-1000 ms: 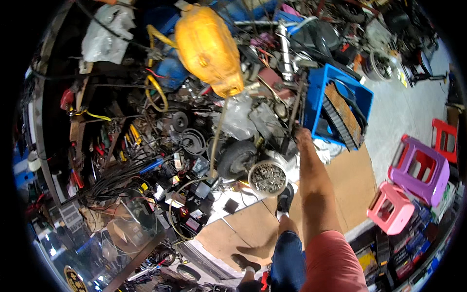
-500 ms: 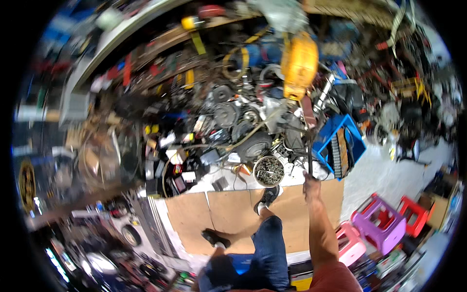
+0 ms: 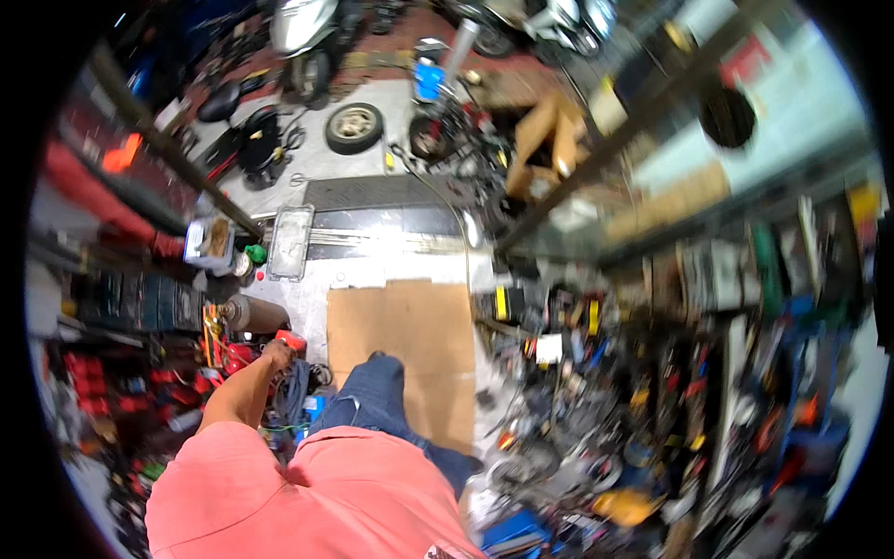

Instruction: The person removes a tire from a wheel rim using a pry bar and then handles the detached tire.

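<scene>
Red tool (image 3: 291, 341) just left of cardboard sheet (image 3: 400, 345): left hand (image 3: 277, 354) reaching onto it, finger closure unreadable, not yet lifted.

Cardboard sheet (image 3: 402, 347) on floor, tyre (image 3: 354, 128) beyond it

The left hand (image 3: 277, 354) reaches to a red object (image 3: 291, 341) beside the cardboard sheet (image 3: 400, 340) on the floor.

matt brown cardboard sheet (image 3: 400, 345) on smooth grey concrete floor (image 3: 307, 303).
</scene>
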Available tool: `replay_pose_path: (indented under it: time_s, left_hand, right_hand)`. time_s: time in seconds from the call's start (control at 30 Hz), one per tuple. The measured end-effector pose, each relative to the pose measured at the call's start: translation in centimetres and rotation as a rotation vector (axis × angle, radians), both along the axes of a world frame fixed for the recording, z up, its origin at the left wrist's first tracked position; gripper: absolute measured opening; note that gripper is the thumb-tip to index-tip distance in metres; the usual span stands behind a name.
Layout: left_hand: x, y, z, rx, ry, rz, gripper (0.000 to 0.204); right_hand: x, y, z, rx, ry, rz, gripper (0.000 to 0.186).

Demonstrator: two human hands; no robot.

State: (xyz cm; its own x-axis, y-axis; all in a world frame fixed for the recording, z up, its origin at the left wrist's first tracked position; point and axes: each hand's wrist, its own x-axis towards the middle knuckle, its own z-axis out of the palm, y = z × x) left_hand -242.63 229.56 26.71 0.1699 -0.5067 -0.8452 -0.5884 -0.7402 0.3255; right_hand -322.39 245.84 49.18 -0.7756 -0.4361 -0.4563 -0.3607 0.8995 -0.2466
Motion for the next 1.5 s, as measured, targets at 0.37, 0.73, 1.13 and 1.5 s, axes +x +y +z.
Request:
replay_pose_path:
  time_s: [0.37, 0.73, 1.13, 1.5]
  left_hand:
    - [7.8, -18.8, 5.4, -0.278, 0.508, 1.048, 0.019]
    - [29.7, -44.5, 2.6, -0.303, 0.650, 1.368, 0.032]
    - [42.5, -74.6, -11.2, -0.332, 0.814, 1.593, 0.065]
    - [50.8, -91.8, -57.3, -0.303, 0.379, 2.092, 0.082]
  right_hand:
    - [24.5, -38.2, 2.8, 0.154, 0.028, 0.711, 0.056]
    - [62.4, -81.5, -13.6, -0.040, -0.300, 1.179, 0.057]
    - [94.4, -111.5, -29.6, 0.088, -0.667, 0.954, 0.035]
    - [108.6, -118.4, -38.9, -0.625, -0.575, 1.189, 0.020]
